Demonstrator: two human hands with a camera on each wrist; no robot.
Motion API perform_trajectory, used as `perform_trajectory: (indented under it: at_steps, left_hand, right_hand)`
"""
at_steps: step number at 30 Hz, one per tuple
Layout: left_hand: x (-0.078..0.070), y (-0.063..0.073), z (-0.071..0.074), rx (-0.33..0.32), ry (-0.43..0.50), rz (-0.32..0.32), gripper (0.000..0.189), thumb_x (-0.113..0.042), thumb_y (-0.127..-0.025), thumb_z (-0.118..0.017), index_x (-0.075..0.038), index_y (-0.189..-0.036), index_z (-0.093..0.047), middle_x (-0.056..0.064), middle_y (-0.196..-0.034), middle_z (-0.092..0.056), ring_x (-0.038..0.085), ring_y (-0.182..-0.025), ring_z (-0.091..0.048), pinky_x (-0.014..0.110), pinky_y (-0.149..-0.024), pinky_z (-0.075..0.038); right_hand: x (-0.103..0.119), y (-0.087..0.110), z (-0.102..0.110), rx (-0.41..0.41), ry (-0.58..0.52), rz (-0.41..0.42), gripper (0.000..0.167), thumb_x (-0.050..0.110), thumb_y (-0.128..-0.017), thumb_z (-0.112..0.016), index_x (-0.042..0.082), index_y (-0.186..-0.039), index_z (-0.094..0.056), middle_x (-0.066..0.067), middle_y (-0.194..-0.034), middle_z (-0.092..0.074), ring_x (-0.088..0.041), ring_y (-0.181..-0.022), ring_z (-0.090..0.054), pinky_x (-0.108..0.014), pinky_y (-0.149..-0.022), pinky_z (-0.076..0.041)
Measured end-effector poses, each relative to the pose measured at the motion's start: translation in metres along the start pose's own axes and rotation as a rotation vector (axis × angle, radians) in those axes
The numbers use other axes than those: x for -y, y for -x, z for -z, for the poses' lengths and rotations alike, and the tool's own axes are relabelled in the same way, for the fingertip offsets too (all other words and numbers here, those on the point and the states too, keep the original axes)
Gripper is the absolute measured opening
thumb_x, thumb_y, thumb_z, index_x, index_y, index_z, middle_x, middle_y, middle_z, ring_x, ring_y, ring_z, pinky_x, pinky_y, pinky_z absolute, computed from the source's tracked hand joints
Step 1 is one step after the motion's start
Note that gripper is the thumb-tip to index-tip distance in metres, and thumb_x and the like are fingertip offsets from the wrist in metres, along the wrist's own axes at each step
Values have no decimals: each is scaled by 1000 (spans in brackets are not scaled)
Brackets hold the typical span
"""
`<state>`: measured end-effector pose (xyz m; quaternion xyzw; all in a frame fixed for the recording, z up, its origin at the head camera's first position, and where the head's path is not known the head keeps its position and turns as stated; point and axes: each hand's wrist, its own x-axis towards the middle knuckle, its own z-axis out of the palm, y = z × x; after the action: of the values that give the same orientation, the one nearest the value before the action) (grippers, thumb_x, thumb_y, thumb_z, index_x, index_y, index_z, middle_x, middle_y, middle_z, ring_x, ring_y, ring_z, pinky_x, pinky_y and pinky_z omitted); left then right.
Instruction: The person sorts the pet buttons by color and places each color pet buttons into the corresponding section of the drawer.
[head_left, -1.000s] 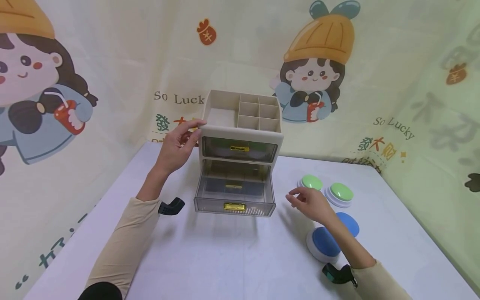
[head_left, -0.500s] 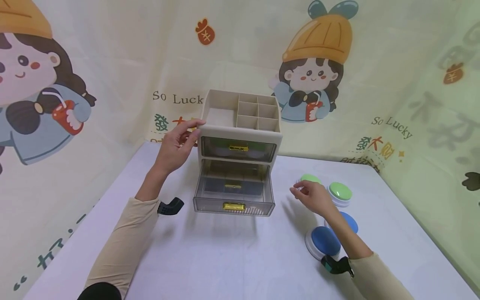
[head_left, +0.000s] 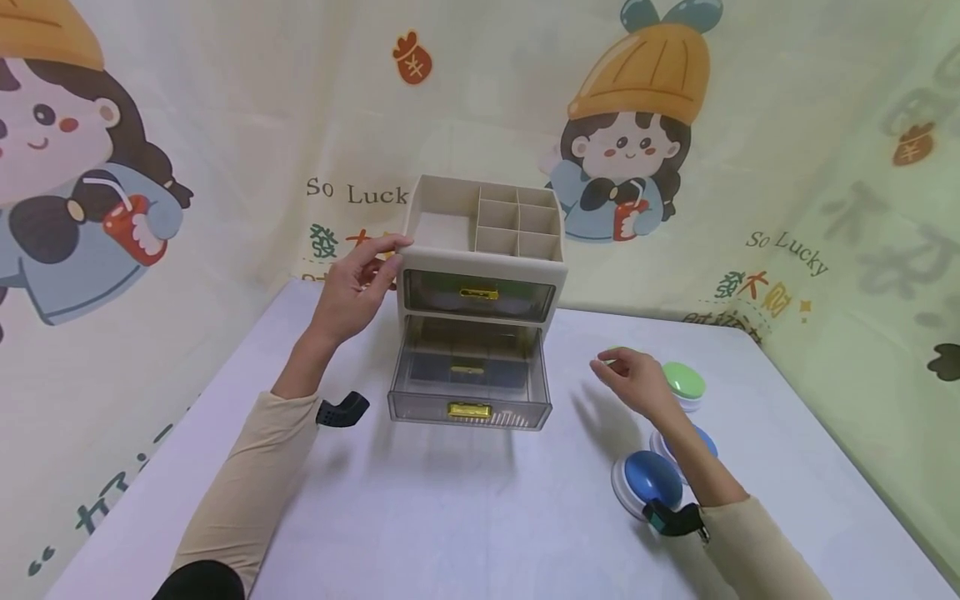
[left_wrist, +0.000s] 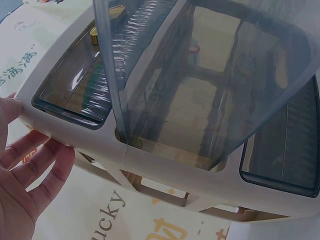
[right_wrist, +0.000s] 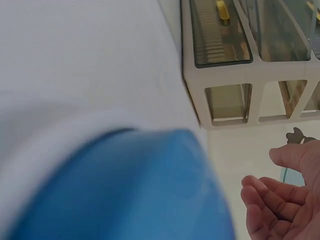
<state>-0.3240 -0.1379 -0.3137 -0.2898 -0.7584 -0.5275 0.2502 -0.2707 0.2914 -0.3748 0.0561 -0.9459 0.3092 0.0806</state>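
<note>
Presently, left of frame centre, my left hand (head_left: 351, 293), fingers spread, touches the cabinet (head_left: 483, 264); with 1 drawer (head_left: 470, 411) extended, I'd press lightly; right hand (head_left: 637, 386): empty, fingers loosely bent.

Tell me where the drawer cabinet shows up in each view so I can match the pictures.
Head: drawer cabinet, upright near the centre, left hand touching it.
Left wrist: drawer cabinet, slanting across most of the picture.
Right wrist: drawer cabinet, cut off at upper right, above the right hand.
Shared landmark: gold handles.
</note>
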Motion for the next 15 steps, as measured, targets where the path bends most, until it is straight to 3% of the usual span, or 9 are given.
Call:
perform_trajectory:
  at_steps: [9,15]
  left_hand:
    - [-1,0,0,0,9,10,32,-12,-104,-59,-14,-136,-64,3,-139,-62,22,-101,-67,26,-80,-57]
    - [-2,0,1,5,17,8,32,-12,-104,-60,-13,-136,-64,5,-139,-62,22,-103,-68,22,-79,-56]
  right_hand:
    - [1,-11,8,14,-44,-94,43,34,-100,-66,-1,-125,-67,-20,-106,-72,-29,-94,-65,-29,-71,-51]
    - [0,-16,11,46,-35,-123,45,34,-101,-65,-1,-129,-65,-22,-113,-70,-33,-101,-64,-29,-75,-53]
